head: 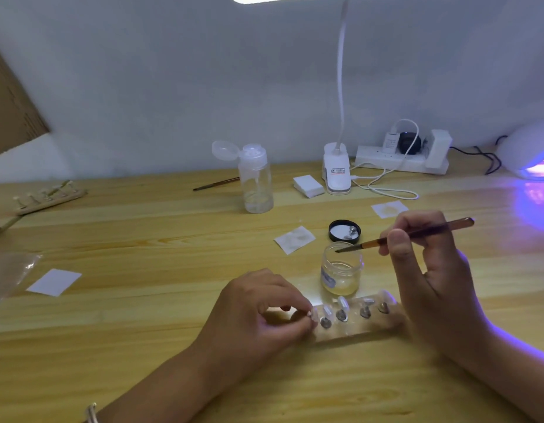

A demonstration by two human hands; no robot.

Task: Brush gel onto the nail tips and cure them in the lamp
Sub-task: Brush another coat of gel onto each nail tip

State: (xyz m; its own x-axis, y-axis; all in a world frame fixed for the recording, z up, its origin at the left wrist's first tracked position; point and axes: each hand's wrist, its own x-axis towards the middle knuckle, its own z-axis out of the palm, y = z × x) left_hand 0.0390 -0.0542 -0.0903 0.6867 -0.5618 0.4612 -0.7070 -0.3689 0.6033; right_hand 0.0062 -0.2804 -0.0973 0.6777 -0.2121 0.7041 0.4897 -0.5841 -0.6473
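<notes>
The gel jar (341,270) is the only task item with a label. It is a small bluish patch on the near left wall, and its print is too blurred to read. The clip lamp (336,174) at 12 o'clock from the jar has a sticker with red and dark print, also too small to read.

The right hand (429,270) holds the brush (417,235), with the thumb and curled fingers (399,239) pinching the handle near the ferrule. The brush's long axis lies almost level. Its handle end points to 3 o'clock and its bristles point between 8 and 9 o'clock. The dark tip is at the open mouth of the jar.

The jar's black lid (344,230) lies upturned on the desk (161,300), just beyond the jar at 12 o'clock.

At 6 o'clock from the jar, a clear holder strip (356,323) lies flat with its long axis running from 9 to 3 o'clock. It carries a row of nail tips (342,303) on small metal stands.

The left hand (255,312) has its fingers curled in and pinches the strip's left end. The frame does not show whether they hold a nail tip or the strip itself.

The curing lamp (527,154) sits at 2 o'clock on the far right edge of the desk. It glows violet and is well apart from the strip.

A clear pump bottle (257,178) with its cap flipped open stands at 11 o'clock.
</notes>
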